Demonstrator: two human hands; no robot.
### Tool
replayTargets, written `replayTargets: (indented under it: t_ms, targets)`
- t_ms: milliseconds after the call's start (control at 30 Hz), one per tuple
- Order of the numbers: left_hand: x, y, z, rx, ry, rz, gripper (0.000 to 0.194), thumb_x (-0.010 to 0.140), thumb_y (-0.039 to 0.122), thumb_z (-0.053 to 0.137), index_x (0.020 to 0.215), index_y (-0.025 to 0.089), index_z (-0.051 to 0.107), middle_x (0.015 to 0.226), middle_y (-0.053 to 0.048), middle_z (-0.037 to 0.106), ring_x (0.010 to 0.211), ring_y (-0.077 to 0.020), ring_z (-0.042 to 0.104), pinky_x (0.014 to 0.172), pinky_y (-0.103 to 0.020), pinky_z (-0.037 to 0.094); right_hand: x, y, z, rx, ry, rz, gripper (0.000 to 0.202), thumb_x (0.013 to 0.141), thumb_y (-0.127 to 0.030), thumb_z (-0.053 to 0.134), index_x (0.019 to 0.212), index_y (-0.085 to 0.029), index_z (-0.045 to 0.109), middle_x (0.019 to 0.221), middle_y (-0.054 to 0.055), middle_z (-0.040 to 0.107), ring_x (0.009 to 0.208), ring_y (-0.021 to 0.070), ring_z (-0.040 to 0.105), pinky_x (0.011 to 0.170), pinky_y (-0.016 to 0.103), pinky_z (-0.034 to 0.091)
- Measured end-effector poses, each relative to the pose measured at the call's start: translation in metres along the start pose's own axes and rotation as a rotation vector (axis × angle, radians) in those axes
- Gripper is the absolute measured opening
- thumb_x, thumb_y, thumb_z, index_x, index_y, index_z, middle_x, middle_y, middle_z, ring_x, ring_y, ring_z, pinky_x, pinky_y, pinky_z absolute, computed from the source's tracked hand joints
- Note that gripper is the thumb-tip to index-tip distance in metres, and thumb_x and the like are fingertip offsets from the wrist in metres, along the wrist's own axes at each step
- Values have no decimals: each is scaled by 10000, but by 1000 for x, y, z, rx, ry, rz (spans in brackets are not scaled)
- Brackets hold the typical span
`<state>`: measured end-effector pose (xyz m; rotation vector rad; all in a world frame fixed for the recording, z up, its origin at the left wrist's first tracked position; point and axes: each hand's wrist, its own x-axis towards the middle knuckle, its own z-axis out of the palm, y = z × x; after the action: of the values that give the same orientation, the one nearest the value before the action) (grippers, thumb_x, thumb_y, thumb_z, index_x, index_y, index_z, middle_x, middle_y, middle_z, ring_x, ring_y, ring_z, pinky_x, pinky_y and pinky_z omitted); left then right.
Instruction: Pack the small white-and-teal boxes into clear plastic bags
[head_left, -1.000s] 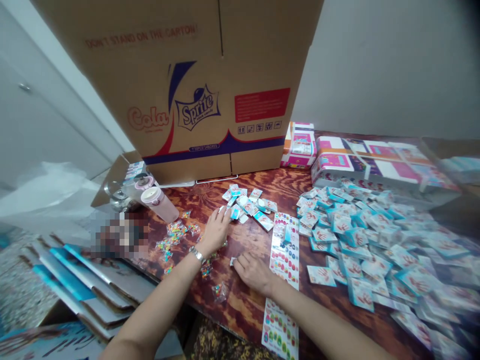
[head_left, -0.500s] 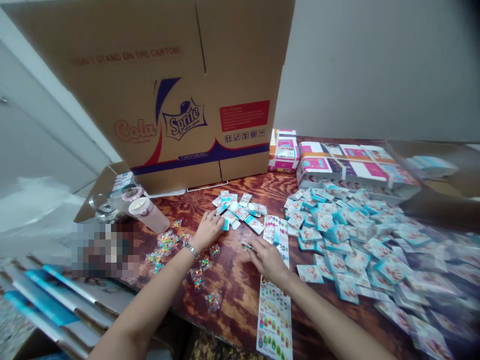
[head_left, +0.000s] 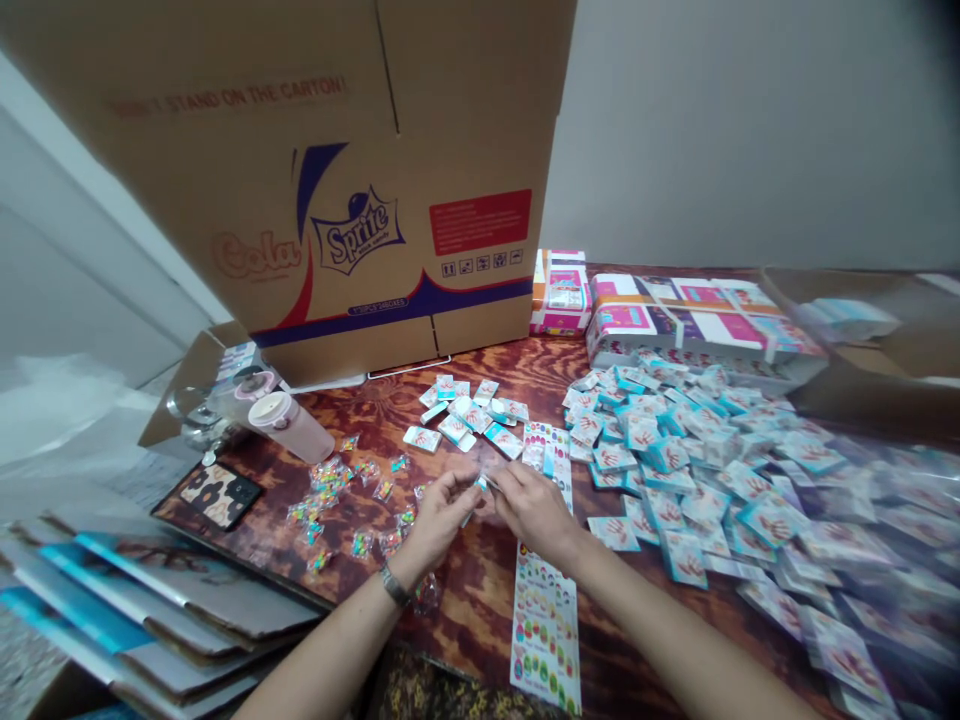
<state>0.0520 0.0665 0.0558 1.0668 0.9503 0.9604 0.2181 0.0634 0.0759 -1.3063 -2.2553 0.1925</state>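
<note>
My left hand [head_left: 442, 518], with a bracelet at the wrist, is closed around a small white-and-blue box [head_left: 481, 484] mostly hidden by its fingers. Right against it, my right hand [head_left: 534, 512] pinches at the box's upper end; what lies between those fingertips is too small to make out. Behind both hands is a small group of white-and-blue boxes [head_left: 469, 414]. Little clear packets of coloured candy [head_left: 330, 480] lie to the left. A long sticker sheet [head_left: 546, 630] runs partly beneath my right hand and forearm.
A large heap of small boxes [head_left: 667, 455] covers the right side. Behind stand a tall carton [head_left: 360, 320] and wrapped packs [head_left: 697, 320]. At left are a pink bottle [head_left: 292, 428], a phone [head_left: 219, 495] and stacked cardboard pieces [head_left: 172, 610]. An open carton [head_left: 900, 375] sits at far right.
My left hand has come away from the group of boxes, moving toward me and right with a box. It now meets my right hand, which has stayed nearly in place.
</note>
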Motion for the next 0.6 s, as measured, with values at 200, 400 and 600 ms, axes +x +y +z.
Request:
replayTargets:
  t_ms: [200, 400, 600]
  targets:
    - [-1, 12, -18, 106, -391, -308, 337, 726, 462, 651, 716, 125, 647, 589, -46, 627, 480, -131, 573, 414, -200, 428, -1, 12, -28, 556, -479, -107, 18, 797, -191, 551, 801, -204, 563, 707, -29, 576, 634, 115, 538, 571, 211, 401]
    - [-3, 1, -14, 58, -424, -425, 439, 751, 539, 585, 839, 111, 632, 662, -55, 643, 473, -118, 591, 380, -175, 425, -14, 12, -11, 773, -433, 197, 196, 751, -226, 601, 881, -203, 456, 713, -47, 527, 628, 105, 516, 537, 193, 380]
    - [-2, -5, -15, 117, -541, -546, 436, 755, 534, 590, 874, 117, 630, 679, -41, 651, 444, -100, 575, 371, -164, 412, -15, 6, -13, 525, -533, 100, 227, 663, -153, 609, 813, -200, 446, 666, -49, 516, 582, 104, 468, 513, 200, 303]
